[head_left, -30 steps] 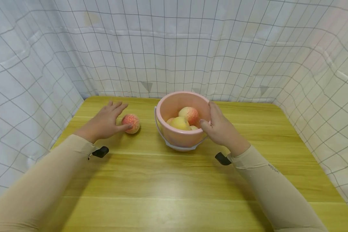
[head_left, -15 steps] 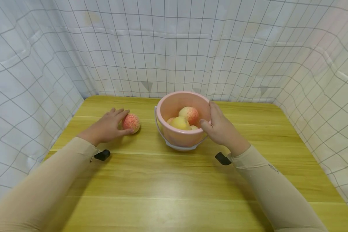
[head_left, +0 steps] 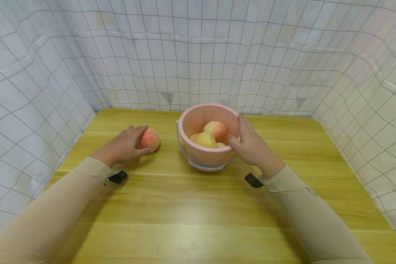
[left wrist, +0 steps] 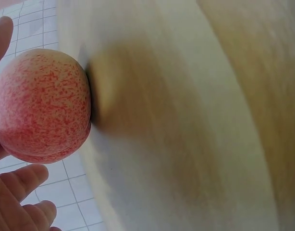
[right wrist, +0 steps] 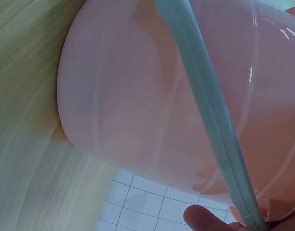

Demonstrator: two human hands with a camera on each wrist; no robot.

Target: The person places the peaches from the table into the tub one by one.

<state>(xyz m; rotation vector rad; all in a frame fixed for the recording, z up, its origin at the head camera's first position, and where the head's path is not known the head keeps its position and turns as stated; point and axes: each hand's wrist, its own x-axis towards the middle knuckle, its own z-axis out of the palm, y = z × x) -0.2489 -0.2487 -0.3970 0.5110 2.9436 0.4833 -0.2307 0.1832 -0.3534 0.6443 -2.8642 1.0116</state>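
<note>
Curtained booth, possibly a lab, gridded white cloth (head_left: 198, 55) on 3 sides, wood-grain table (head_left: 184, 205)

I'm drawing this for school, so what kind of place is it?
Probably a curtained-off work spot: checked white cloth hangs round three sides of a wood-grain table holding a pink bucket.

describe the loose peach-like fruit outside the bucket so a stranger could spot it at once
On the wooden table, find the pink bucket near the far edge. To its left in the head view sits a round peach-like fruit, speckled red over pale yellow. It alone rests directly on the wood; the other fruits lie inside the bucket.
</note>
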